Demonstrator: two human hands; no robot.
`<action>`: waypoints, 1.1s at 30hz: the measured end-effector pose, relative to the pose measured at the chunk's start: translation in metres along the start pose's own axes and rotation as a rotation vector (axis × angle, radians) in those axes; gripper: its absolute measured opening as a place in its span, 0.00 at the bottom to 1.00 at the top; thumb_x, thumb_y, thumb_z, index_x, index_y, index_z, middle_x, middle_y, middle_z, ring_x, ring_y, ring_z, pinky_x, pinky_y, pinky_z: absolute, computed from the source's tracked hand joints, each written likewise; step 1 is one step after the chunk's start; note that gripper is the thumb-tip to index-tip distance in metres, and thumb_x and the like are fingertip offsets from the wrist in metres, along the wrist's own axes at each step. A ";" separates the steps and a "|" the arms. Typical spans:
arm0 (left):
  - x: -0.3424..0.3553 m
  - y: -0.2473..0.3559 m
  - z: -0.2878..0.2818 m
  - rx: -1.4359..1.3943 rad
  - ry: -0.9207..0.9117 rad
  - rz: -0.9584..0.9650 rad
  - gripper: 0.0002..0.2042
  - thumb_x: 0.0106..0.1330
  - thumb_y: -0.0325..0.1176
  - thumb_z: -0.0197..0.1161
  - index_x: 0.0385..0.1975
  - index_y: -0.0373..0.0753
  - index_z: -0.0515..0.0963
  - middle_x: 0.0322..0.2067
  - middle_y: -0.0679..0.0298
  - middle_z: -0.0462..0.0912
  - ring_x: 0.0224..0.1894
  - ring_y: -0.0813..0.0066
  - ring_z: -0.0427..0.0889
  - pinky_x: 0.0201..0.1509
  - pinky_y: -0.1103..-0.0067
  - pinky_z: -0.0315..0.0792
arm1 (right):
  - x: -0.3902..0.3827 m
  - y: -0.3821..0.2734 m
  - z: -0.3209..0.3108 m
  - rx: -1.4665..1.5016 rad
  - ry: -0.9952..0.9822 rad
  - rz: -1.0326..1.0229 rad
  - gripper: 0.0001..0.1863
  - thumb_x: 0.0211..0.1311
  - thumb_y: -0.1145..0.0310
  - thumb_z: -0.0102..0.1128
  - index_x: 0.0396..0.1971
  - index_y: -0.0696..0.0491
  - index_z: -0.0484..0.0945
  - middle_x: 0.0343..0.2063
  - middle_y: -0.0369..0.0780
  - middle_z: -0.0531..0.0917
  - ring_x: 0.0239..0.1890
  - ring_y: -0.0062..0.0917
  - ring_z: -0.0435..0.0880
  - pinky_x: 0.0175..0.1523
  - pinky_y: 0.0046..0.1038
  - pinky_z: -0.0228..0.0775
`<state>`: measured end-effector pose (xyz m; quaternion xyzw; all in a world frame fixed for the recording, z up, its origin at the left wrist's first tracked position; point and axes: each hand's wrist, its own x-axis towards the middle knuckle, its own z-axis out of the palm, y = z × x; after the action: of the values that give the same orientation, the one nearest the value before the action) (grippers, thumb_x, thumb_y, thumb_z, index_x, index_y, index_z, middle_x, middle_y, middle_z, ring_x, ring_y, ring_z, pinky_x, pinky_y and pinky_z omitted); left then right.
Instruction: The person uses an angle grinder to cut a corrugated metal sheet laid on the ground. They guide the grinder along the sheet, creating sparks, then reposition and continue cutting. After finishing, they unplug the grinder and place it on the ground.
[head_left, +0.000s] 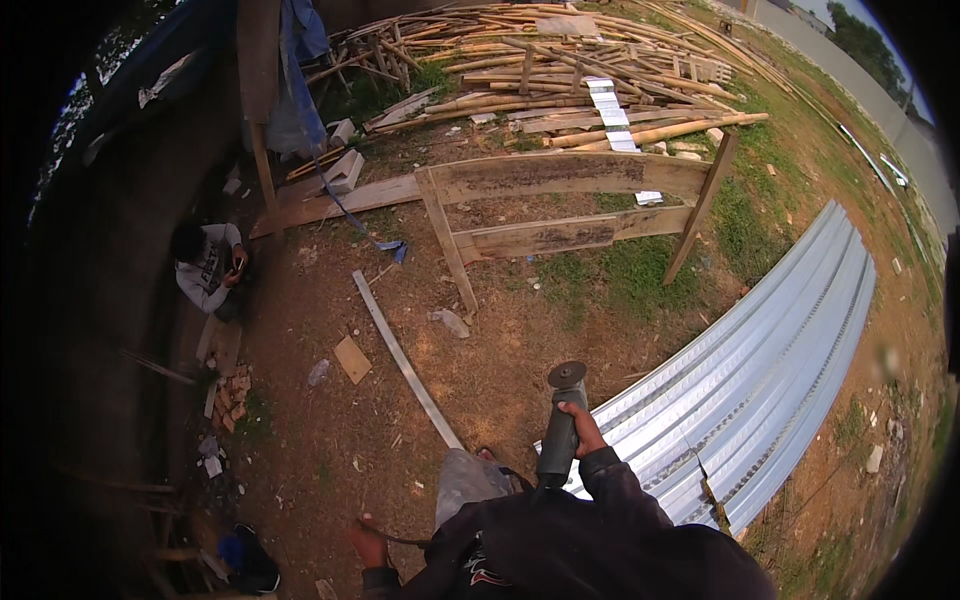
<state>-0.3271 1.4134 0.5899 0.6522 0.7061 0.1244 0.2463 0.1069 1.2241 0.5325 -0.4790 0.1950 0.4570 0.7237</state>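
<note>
My right hand (585, 430) grips a dark grey angle grinder (558, 450) held upright, its disc (566, 374) at the top, over the near part of a ribbed metal sheet (750, 370) lying on the ground. My left hand (368, 545) is low at centre-left, its fingers curled at a dark cord (408, 541) that runs toward my body. A crumpled translucent plastic piece (462, 485) is by my legs, at the near end of a long narrow strip (400, 360) on the dirt.
A person (210, 270) crouches at left holding a small object. A wooden rail frame (570, 177) stands ahead, with piled bamboo poles (480, 80) behind it. A blue tarp (300, 70) hangs at top left. A small board (352, 358), rubble and dark bundles (250, 560) lie at left.
</note>
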 end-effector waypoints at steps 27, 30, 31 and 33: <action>-0.004 0.408 0.368 -0.024 0.560 -1.076 0.31 0.55 0.23 0.58 0.63 0.44 0.66 0.66 0.49 0.61 0.66 0.46 0.63 0.67 0.58 0.61 | 0.286 -0.111 0.461 -1.362 -1.261 0.479 0.27 0.57 0.61 0.64 0.53 0.52 0.64 0.32 0.43 0.76 0.30 0.37 0.82 0.30 0.43 0.81; -0.044 0.505 0.443 -0.548 0.797 -1.380 0.29 0.57 0.23 0.56 0.63 0.41 0.66 0.64 0.47 0.61 0.66 0.43 0.62 0.63 0.58 0.66 | 0.233 -0.094 0.425 -1.468 -1.572 0.311 0.36 0.57 0.62 0.64 0.63 0.51 0.57 0.38 0.46 0.77 0.33 0.38 0.82 0.33 0.43 0.81; -0.057 0.538 0.469 -0.760 0.889 -1.473 0.28 0.58 0.23 0.54 0.62 0.39 0.66 0.64 0.46 0.62 0.67 0.43 0.62 0.62 0.58 0.68 | 0.211 -0.089 0.410 -1.604 -1.571 0.256 0.45 0.57 0.65 0.64 0.69 0.52 0.46 0.45 0.49 0.75 0.37 0.38 0.82 0.35 0.43 0.81; -0.095 0.593 0.479 -0.719 0.892 -1.633 0.26 0.57 0.23 0.54 0.59 0.35 0.69 0.62 0.43 0.64 0.61 0.41 0.70 0.59 0.60 0.71 | 0.188 -0.069 0.398 -1.640 -1.776 0.378 0.47 0.57 0.67 0.65 0.70 0.53 0.43 0.49 0.51 0.72 0.41 0.39 0.81 0.37 0.43 0.81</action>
<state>0.4295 1.3206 0.4958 -0.2530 0.8864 0.3570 0.1513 0.1990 1.6520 0.6183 -0.2789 -0.6460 0.7104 0.0111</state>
